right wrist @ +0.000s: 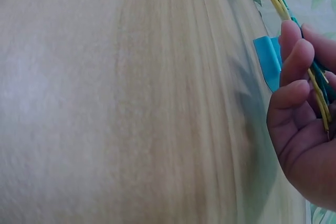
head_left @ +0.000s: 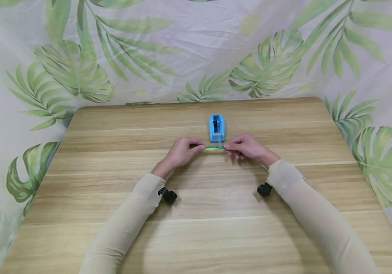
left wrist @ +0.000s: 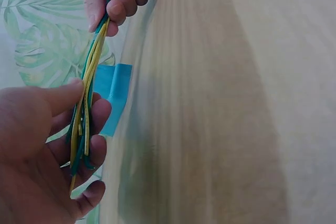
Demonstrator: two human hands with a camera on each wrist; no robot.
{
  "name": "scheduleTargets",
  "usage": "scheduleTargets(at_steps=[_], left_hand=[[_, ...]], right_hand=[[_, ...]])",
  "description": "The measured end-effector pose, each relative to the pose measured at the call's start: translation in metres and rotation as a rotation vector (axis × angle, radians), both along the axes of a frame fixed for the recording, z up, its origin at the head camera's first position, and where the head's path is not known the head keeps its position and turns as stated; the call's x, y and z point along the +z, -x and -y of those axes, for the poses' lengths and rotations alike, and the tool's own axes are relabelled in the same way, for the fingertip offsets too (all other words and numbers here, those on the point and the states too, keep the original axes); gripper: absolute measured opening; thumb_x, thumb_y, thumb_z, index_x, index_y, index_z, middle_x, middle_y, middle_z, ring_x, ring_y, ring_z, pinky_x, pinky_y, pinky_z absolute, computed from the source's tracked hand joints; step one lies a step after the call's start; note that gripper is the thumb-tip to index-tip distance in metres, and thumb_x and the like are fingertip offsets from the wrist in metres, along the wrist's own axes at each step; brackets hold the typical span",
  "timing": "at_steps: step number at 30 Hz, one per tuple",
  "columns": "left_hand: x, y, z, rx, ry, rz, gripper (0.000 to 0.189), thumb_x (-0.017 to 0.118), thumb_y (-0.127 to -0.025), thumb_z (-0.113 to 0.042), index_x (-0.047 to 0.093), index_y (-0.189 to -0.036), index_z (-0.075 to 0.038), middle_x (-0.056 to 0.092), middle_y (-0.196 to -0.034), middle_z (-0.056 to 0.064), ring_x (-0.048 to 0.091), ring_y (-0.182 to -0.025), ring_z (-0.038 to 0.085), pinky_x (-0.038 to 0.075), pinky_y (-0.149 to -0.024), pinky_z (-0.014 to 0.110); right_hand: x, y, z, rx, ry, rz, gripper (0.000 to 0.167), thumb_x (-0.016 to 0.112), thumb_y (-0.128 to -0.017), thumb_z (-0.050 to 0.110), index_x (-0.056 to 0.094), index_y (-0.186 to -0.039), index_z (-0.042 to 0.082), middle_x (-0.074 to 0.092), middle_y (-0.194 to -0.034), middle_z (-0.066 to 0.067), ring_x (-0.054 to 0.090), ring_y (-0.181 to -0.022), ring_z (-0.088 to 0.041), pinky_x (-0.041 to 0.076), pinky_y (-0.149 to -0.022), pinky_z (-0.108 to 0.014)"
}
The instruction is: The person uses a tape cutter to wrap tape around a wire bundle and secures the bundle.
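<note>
Both hands hold a small bundle of thin green and yellow wires (head_left: 215, 147) stretched between them, just in front of a blue tape dispenser (head_left: 211, 134). My left hand (head_left: 184, 150) pinches one end between thumb and fingers; in the left wrist view the loose wire ends (left wrist: 80, 153) lie across its curled fingers. At the other end, my right hand (head_left: 247, 147) grips the bundle with thumb and fingertips, and wire ends (right wrist: 320, 100) run down past its palm. A faint clear strip of tape (head_left: 220, 144) reaches from the dispenser's front toward the bundle beside the right fingertips.
The wood-grain table (head_left: 213, 228) spreads out under both arms. Behind it and at its sides hangs a white cloth (head_left: 202, 42) with a green leaf print. A small black camera sits on each wrist, strapped over beige sleeves (head_left: 124, 224).
</note>
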State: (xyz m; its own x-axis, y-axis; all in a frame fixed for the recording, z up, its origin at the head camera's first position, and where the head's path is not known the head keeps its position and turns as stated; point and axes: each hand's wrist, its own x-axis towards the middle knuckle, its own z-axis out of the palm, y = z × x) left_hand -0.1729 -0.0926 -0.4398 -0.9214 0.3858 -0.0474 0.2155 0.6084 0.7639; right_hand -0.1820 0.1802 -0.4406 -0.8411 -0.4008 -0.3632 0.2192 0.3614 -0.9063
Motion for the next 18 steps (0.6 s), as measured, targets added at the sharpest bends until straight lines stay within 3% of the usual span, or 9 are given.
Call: scheduleTargets(at_steps=[4, 9, 18], left_hand=[[0.0027, 0.0022, 0.0008, -0.010, 0.003, 0.045, 0.027, 0.061, -0.103, -0.030, 0.077, -0.098, -0.009, 0.069, -0.090, 0.004, 0.055, -0.077, 0.017, 0.046, -0.069, 0.033], [0.0070, 0.0042, 0.0004, -0.020, 0.036, 0.078, 0.038, 0.055, -0.106, -0.028, 0.070, -0.082, -0.003, 0.052, -0.068, 0.005, 0.039, -0.058, 0.016, 0.034, -0.057, 0.031], [0.0078, 0.0105, 0.0036, -0.068, 0.024, 0.157, 0.027, 0.056, -0.105, -0.024, 0.076, -0.101, -0.006, 0.071, -0.086, 0.007, 0.045, -0.064, 0.015, 0.037, -0.061, 0.029]], right_hand=[[0.0010, -0.0004, 0.0009, -0.007, -0.005, -0.022, 0.029, 0.068, -0.098, 0.022, 0.074, -0.111, -0.004, 0.073, -0.080, -0.006, 0.055, -0.058, -0.011, 0.042, -0.051, -0.022], [0.0024, -0.0023, 0.0025, -0.007, -0.025, -0.077, 0.026, 0.070, -0.097, 0.020, 0.075, -0.107, -0.004, 0.072, -0.081, -0.009, 0.055, -0.060, -0.014, 0.046, -0.054, -0.024], [-0.0003, -0.0031, -0.0001, 0.009, -0.057, -0.197, 0.019, 0.071, -0.096, 0.016, 0.078, -0.105, 0.000, 0.074, -0.085, -0.011, 0.058, -0.065, -0.018, 0.050, -0.058, -0.026]])
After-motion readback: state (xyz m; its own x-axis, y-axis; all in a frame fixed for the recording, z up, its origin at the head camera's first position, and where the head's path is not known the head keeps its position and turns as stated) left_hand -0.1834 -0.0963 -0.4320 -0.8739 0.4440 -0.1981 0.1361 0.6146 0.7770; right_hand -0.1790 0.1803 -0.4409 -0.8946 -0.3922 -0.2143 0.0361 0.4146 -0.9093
